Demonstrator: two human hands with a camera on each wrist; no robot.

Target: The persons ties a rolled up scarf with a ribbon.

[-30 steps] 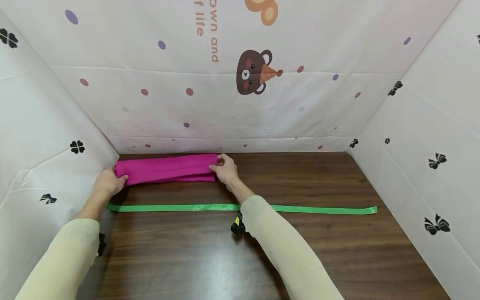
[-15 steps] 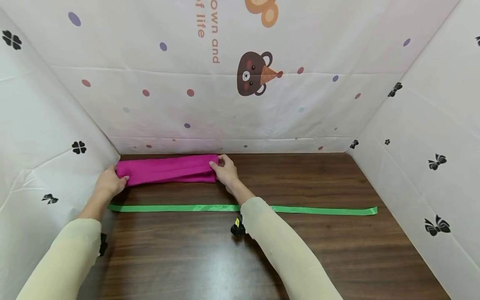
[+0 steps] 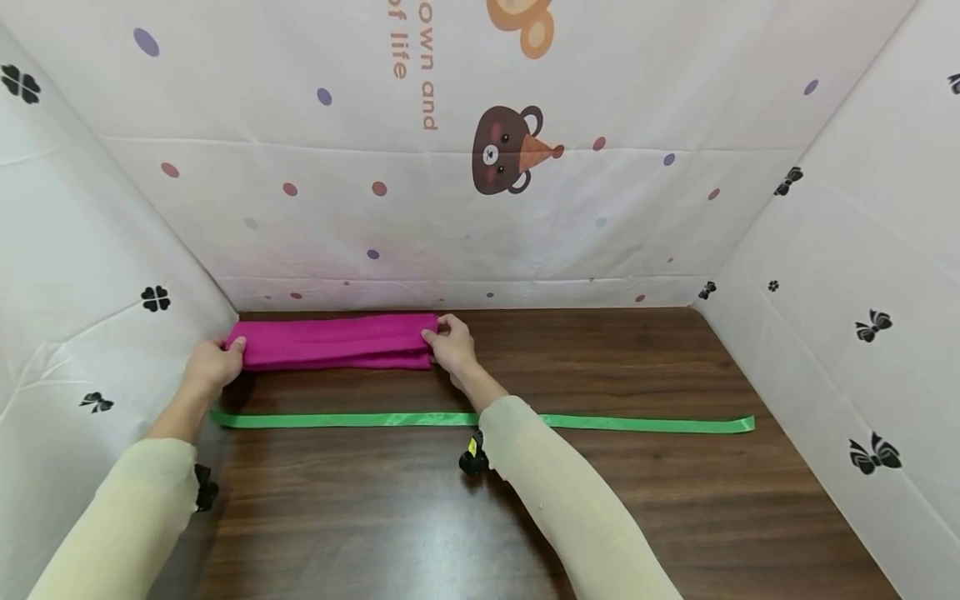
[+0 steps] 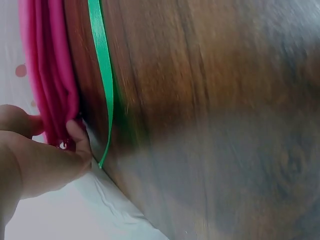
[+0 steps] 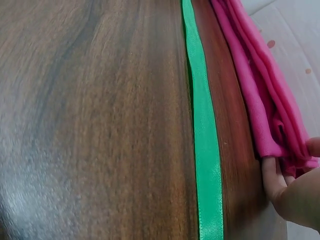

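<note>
A magenta cloth (image 3: 333,343), folded into a long flat strip, lies along the back of the wooden table. My left hand (image 3: 213,365) grips its left end, thumb on top. At the opposite end my right hand (image 3: 454,347) pinches the folded layers between thumb and fingers. The left wrist view shows the cloth's stacked folds (image 4: 56,70) running away from the left hand (image 4: 47,157). Several layers of the cloth (image 5: 262,100) also show in the right wrist view, with fingers of the right hand (image 5: 300,195) tucked under the end.
A green ribbon (image 3: 330,421) stretches left to right across the table (image 3: 337,517), in front of the cloth and passing behind the right sleeve in the head view. White printed sheets (image 3: 360,225) enclose the table at the back and both sides. Black wrist cameras sit under both sleeves.
My left thumb has shifted left and up to the cloth's corner, and the cloth's left end now looks straighter. The right hand keeps its hold at the right end.
</note>
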